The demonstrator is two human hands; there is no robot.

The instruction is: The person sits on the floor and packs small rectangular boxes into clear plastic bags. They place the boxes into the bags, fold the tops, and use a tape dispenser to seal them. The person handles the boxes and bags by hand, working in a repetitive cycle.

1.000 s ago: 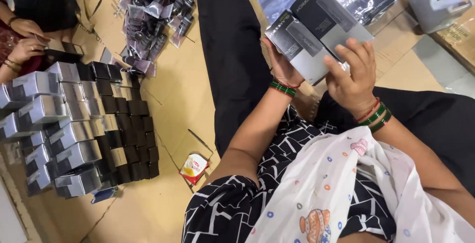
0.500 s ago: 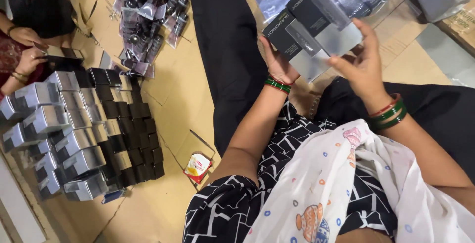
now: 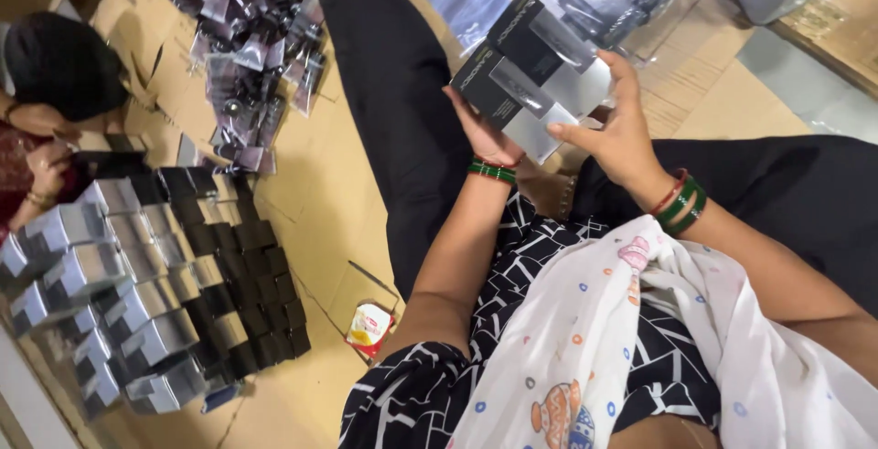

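Note:
Both of my hands hold up two small black-and-silver cartons point(image 3: 535, 69) pressed side by side above my lap. My left hand point(image 3: 485, 133) grips them from below and behind, a green and red bangle on its wrist. My right hand point(image 3: 617, 133) clasps the right side, fingers spread over the silver faces, bangles on that wrist too. I sit cross-legged on flattened cardboard point(image 3: 338, 202), in black trousers with a white printed cloth over my lap.
Rows of the same black-and-silver cartons point(image 3: 155, 275) are stacked on the floor at left. Another person point(image 3: 46, 111) sits beyond them, hands at the stack. A heap of small plastic-wrapped items point(image 3: 251, 47) lies farther off. A small red-and-white cup point(image 3: 369, 326) sits by my knee. Clear bags lie at top right.
My hands have lifted the cartons slightly and turned them, and the right hand has shifted from under them to their right side. The view has tilted.

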